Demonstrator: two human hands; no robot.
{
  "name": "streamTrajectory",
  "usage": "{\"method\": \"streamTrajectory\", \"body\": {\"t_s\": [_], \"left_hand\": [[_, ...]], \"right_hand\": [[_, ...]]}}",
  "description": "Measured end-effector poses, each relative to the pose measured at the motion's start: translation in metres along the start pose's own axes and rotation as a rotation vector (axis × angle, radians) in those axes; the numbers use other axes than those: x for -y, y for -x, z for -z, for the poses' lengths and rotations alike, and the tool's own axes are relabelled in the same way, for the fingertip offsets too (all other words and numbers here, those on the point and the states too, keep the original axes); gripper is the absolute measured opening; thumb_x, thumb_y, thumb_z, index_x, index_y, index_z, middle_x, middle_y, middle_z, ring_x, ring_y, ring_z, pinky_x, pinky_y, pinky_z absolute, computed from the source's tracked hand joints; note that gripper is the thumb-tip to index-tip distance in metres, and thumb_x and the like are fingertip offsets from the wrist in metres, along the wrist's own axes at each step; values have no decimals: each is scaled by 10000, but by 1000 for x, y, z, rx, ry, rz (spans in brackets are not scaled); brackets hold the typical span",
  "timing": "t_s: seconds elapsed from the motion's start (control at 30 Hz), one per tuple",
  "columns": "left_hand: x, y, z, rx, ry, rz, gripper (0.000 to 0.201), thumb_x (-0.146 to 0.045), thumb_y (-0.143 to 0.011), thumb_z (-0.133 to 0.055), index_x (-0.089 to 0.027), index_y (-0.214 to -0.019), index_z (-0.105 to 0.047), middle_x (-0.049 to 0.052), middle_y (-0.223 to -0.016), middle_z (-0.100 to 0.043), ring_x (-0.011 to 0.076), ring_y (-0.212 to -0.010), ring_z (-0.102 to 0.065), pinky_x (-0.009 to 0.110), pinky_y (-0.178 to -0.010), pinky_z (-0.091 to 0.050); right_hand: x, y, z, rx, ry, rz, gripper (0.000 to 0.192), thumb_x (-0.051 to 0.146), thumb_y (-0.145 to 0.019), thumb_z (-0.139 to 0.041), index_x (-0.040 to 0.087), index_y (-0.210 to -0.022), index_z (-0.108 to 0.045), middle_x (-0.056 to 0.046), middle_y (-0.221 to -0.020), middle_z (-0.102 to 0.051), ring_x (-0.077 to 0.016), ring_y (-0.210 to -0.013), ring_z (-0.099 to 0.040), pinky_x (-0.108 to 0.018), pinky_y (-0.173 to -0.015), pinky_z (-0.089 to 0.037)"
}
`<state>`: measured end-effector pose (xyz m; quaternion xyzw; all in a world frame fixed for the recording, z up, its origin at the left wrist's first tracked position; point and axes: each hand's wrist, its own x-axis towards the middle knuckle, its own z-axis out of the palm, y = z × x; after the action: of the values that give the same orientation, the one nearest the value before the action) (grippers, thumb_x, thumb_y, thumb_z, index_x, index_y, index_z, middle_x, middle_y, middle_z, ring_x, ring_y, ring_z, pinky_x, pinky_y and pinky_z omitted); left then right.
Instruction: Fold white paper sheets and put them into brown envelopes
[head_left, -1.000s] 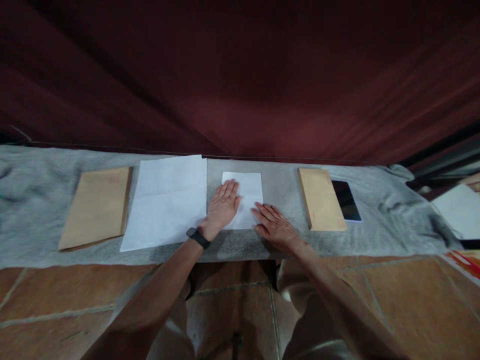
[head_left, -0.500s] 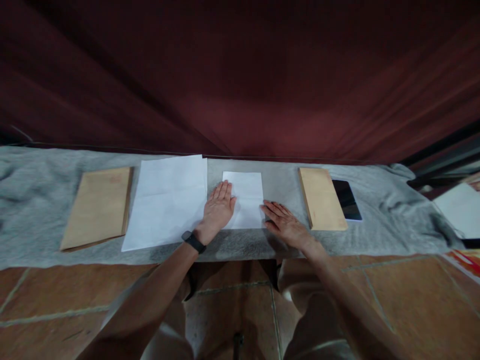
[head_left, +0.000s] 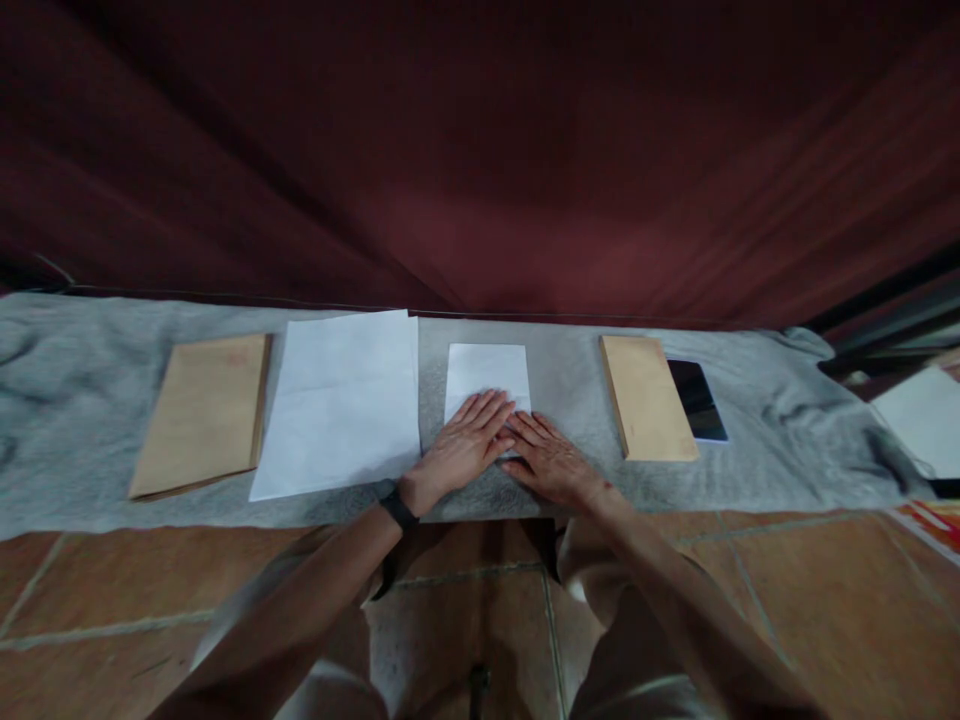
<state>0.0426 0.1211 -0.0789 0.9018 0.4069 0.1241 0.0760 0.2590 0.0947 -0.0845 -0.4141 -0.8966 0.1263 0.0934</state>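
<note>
A small white sheet of paper (head_left: 488, 368), apparently folded, lies on the grey cloth in front of me. My left hand (head_left: 469, 440) rests flat across its lower part, fingers stretched out and pointing up and right. Close beside it, my right hand (head_left: 549, 457) lies flat over the lower right corner, its fingers extended and its tips meeting the left hand's fingers. The paper's near edge is hidden under both hands. Left of them lies a stack of larger white sheets (head_left: 341, 400).
A stack of brown envelopes (head_left: 202, 415) lies at the far left. On the right, another brown envelope stack (head_left: 649, 398) partly covers a dark phone or tablet (head_left: 697, 400). The grey cloth (head_left: 780, 420) covers a narrow table, with a dark red curtain (head_left: 480, 240) behind.
My left hand has slid right and toward me, from the paper's left edge to its lower part. My right hand has moved left onto the lower right corner, meeting the left.
</note>
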Motion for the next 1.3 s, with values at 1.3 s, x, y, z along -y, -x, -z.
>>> {"method": "streamTrajectory", "body": {"t_s": [1.3], "left_hand": [[-22, 21, 18, 122, -97, -30, 419, -185, -971, -526, -111, -1382, -563, 193, -1524, -525, 284, -1470, -437, 453, -1244, -303]], "right_hand": [[-1, 9, 25, -17, 96, -13, 578, 177, -888, -586, 149, -1463, -535, -149, -1566, -486, -297, -1426, -494, -479, -1204, -413]]}}
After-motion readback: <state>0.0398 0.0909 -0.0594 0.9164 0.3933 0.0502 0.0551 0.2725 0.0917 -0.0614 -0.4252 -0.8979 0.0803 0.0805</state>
